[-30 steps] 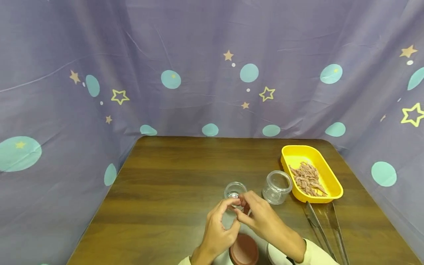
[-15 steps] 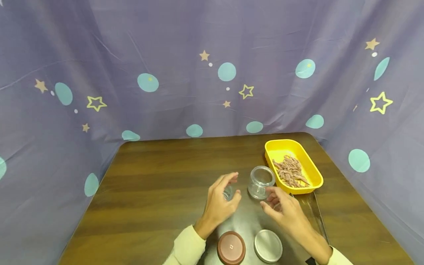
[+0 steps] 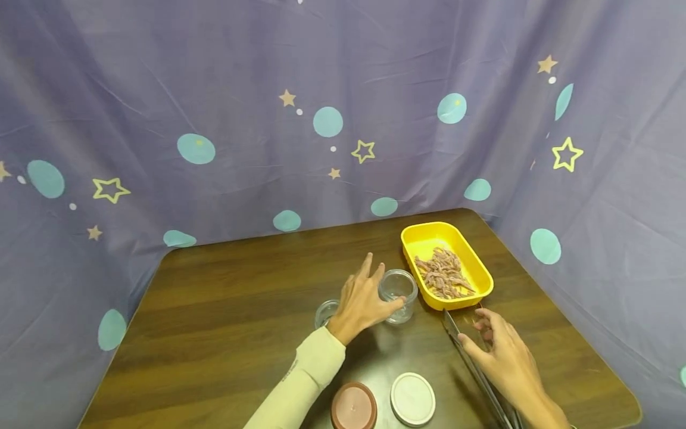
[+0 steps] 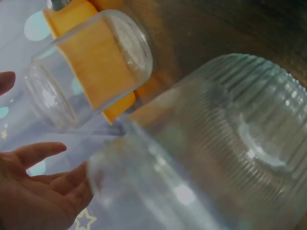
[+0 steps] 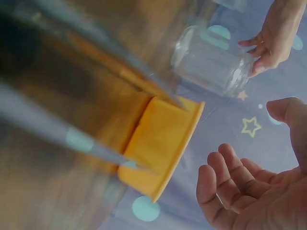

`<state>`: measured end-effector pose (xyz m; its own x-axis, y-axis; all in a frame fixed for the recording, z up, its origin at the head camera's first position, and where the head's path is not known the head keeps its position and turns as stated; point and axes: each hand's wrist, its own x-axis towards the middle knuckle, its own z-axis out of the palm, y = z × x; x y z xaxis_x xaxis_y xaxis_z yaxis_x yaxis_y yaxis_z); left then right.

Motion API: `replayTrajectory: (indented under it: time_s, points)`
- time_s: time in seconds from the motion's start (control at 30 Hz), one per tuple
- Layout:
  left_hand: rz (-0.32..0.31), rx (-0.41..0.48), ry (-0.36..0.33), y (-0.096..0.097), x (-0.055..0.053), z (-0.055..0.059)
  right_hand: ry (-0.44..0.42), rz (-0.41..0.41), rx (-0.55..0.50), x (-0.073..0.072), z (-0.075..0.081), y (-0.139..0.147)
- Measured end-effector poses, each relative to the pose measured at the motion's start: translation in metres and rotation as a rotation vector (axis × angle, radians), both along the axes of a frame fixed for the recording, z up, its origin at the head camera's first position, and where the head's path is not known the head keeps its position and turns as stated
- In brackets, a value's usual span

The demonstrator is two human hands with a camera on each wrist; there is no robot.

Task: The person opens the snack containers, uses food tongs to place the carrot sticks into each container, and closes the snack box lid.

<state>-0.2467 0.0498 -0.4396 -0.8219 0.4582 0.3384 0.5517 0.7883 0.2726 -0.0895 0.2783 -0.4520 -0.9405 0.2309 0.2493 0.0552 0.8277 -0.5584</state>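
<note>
Holding the left hand (image 3: 364, 304) spread wide, with a broad gap between thumb and fingers, right at the larger glass jar (image 3: 398, 287), gripping nothing. Leaving contact between thumb and glass impossible to tell. Holding the right hand (image 3: 506, 357) above the metal tongs (image 3: 474, 364) with fingers loosely bent and thumb well apart, likewise gripping nothing. Hiding one arm of the tongs under that hand for much of its length; losing the near end at the bottom edge of the head view. Covering part of the smaller glass jar (image 3: 324, 311) with the left wrist and cream sleeve (image 3: 292, 387). Blurring ribbed glass and tongs in the wrist views, looming close and standing in the way of the scene behind. Pointing the tongs' tips at the near end of a yellow tray (image 3: 460, 304), just beside the larger jar. Showing in that tray a tangled heap of brownish strips (image 3: 443, 274), hard to make out singly. Lying side by side nearer the body: a reddish-brown lid (image 3: 354, 406), cut off slightly below, and a pale lid (image 3: 412, 399). Bearing everything on a dark wood-grain counter (image 3: 241, 286), shining greyish around the lids, rounding off at the far corners. Enclosing the back and sides with a creased purple-grey curtain (image 3: 241, 71), printed with turquoise ovals, stars and white dots.
</note>
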Motion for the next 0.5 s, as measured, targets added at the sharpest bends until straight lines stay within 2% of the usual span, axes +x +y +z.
replayTrajectory:
  time_s: [0.13, 0.33, 0.5]
  points:
    - [-0.003, -0.027, -0.050, 0.003, -0.005, -0.005, -0.025, -0.015, 0.015, 0.002, -0.005, 0.006]
    - [-0.034, -0.059, -0.111, 0.009, -0.012, -0.005, -0.066, -0.052, 0.041, 0.000, -0.017, 0.014]
    - [-0.096, -0.064, -0.266, 0.014, -0.016, -0.008, -0.129, -0.021, 0.038, -0.001, -0.034, 0.017]
